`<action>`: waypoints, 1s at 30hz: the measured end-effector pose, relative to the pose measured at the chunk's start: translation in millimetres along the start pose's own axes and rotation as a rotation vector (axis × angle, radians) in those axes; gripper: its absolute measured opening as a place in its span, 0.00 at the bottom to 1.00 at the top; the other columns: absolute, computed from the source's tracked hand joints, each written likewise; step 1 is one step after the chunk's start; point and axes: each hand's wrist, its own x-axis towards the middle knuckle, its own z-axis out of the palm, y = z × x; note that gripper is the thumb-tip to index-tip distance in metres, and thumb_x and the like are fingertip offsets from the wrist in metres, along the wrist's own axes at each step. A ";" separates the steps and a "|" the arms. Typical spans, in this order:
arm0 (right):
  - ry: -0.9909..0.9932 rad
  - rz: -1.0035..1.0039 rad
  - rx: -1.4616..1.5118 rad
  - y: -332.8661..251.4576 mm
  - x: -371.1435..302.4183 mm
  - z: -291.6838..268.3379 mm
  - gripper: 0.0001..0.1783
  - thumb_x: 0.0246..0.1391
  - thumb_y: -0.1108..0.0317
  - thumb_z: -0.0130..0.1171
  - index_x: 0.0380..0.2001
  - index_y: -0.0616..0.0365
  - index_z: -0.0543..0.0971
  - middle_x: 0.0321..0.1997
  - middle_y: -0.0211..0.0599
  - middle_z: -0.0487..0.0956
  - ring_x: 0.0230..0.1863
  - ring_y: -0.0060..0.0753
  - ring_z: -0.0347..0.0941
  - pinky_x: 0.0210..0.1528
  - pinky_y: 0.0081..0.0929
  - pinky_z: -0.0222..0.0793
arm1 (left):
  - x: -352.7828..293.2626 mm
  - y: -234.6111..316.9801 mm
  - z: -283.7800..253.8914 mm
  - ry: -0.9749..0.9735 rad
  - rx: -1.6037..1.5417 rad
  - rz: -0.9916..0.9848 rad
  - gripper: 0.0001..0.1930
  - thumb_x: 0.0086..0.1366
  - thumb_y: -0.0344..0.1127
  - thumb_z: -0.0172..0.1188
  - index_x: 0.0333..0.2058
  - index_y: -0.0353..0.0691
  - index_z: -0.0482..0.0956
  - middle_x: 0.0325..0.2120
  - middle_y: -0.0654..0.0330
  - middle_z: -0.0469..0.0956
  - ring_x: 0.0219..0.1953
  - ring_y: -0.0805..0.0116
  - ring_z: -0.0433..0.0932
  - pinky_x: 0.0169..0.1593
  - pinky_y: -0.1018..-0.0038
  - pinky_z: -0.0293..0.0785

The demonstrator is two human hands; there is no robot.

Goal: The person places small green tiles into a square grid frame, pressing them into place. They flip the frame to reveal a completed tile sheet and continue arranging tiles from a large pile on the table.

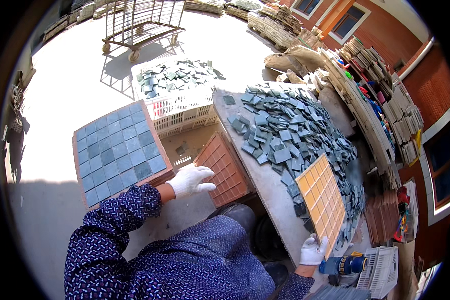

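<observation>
My right hand (313, 250), in a white glove, grips the lower corner of a yellow grid tray (322, 192), which stands tilted over the table beside the heap of tiles. My left hand (191, 181), gloved the same way, has its fingers stretched out and apart. It is at the near left edge of a red-brown grid tray (224, 172) that leans, tilted, against the table's side; whether the fingertips touch it I cannot tell. To the left of that hand, square grey-green tiles (119, 148) lie in rows on another red-brown tray (161, 178).
Loose dark green tiles (285, 132) are heaped on the grey table (265, 187). White plastic crates (185, 107) of tiles stand beyond. A blue bottle (342, 265) and a white basket (380, 272) sit at the lower right. A wheeled metal cart (145, 25) stands far off.
</observation>
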 end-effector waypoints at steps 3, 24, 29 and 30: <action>0.026 -0.126 -0.139 28.0 -99.2 -10.7 0.25 0.61 0.58 0.50 0.56 0.62 0.65 0.50 0.39 0.75 0.41 0.29 0.70 0.36 0.21 0.71 | 7.2 33.1 60.4 -0.323 -1.143 -0.062 0.36 0.67 0.60 0.47 0.66 0.43 0.54 0.64 0.49 0.58 0.63 0.55 0.62 0.59 0.56 0.66; 0.312 0.471 -0.880 96.8 -195.6 -126.7 0.26 0.64 0.59 0.46 0.61 0.61 0.63 0.55 0.43 0.76 0.57 0.45 0.69 0.61 0.38 0.62 | 18.8 57.7 132.0 -0.234 -0.797 -0.214 0.25 0.63 0.36 0.57 0.56 0.28 0.68 0.48 0.54 0.75 0.50 0.67 0.74 0.54 0.73 0.69; 0.310 0.375 -0.958 62.2 -104.3 -95.2 0.26 0.64 0.59 0.46 0.61 0.61 0.63 0.55 0.43 0.76 0.57 0.45 0.69 0.61 0.38 0.62 | 124.3 68.0 95.8 -0.053 -0.051 0.064 0.26 0.61 0.46 0.59 0.53 0.34 0.72 0.49 0.44 0.75 0.50 0.47 0.75 0.52 0.62 0.71; 0.300 0.375 -0.965 60.5 -89.6 -91.2 0.26 0.64 0.59 0.46 0.61 0.61 0.63 0.55 0.43 0.76 0.57 0.45 0.69 0.61 0.38 0.62 | 160.3 71.6 83.4 0.051 0.120 0.110 0.27 0.61 0.44 0.59 0.55 0.34 0.69 0.51 0.44 0.73 0.50 0.47 0.74 0.53 0.62 0.71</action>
